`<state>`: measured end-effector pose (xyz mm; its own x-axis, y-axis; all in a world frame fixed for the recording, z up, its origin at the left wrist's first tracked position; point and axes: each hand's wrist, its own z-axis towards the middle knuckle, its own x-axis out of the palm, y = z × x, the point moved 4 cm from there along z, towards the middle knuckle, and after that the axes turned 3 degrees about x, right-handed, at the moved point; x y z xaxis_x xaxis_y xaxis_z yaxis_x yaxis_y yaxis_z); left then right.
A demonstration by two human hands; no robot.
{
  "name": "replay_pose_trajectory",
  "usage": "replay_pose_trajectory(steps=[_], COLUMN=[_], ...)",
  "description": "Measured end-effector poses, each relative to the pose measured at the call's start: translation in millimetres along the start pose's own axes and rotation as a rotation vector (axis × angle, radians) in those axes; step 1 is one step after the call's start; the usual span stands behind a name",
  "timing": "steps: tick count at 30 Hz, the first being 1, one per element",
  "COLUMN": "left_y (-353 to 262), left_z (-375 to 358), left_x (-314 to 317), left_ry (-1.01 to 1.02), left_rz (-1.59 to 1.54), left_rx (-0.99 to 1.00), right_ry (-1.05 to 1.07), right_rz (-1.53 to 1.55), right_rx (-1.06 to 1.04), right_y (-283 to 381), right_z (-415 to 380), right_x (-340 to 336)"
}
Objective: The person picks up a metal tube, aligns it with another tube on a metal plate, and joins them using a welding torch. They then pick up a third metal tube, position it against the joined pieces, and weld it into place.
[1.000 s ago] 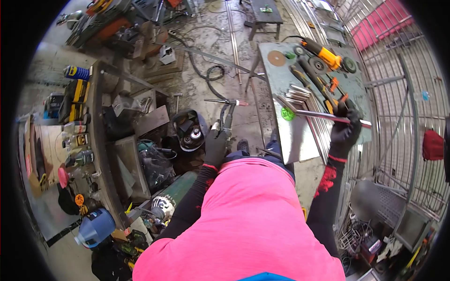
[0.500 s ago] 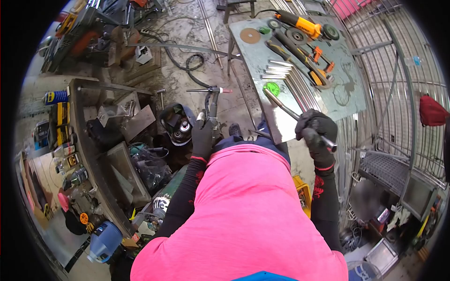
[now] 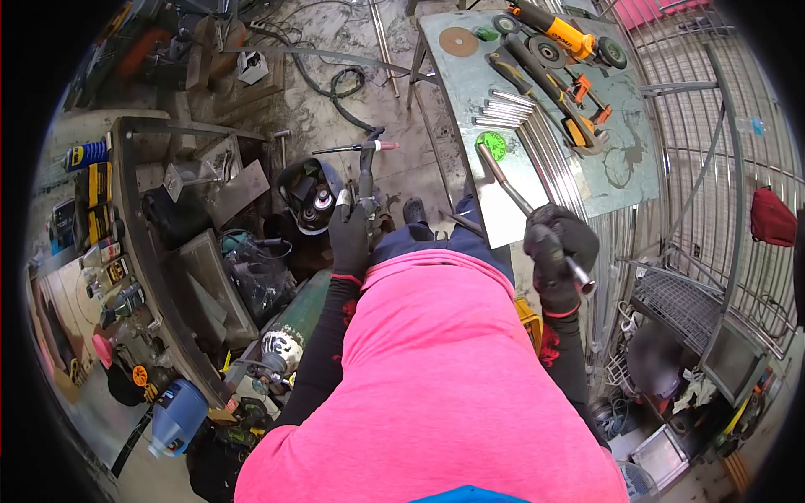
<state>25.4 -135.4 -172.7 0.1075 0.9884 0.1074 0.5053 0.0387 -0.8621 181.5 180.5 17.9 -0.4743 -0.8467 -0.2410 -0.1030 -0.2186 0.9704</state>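
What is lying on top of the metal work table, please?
On the metal work table: an angle grinder, an orange disc, cut steel bars, a green sticker. Beneath stays hidden.

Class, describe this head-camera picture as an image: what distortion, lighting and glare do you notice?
Head view: strong fisheye bending, with black corners and curved edges on the metal table; even daylight, soft shadows; mild glare on the steel rod held in the right hand; the left hand and welding torch are sharp.

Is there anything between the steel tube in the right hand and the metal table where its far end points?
Nothing visible blocks it. The right hand grips the steel tube, whose far end already lies over the metal table beside the green disc.
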Motion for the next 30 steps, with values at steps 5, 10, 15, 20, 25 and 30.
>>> replay_pose_trajectory(steps=[5, 10, 15, 20, 25, 30], left_y=[-5, -10, -1, -1, -7, -15], left_z=[-3, -3, 2, 14, 9, -3], left_x=[8, 15, 11, 7, 16, 15], left_ry=[-0.046, -0.066, -0.042, 0.071, 0.023, -0.001], left_rz=[-0.070, -0.036, -0.040, 0.233, 0.054, -0.005], left_rx=[-0.061, -0.130, -0.123, 0.216, 0.064, -0.046], right_ry=[-0.038, -0.125, -0.153, -0.095, -0.327, -0.622], right_rz=[-0.440, -0.098, -0.113, -0.077, 0.448, 0.582], right_rx=[0.077, -0.071, -0.066, 0.093, -0.003, 0.512], right_y=[-46, -34, -22, -67, -18, -127], right_z=[3, 10, 13, 2, 38, -17], right_x=[-20, -33, -26, -54, -54, -132])
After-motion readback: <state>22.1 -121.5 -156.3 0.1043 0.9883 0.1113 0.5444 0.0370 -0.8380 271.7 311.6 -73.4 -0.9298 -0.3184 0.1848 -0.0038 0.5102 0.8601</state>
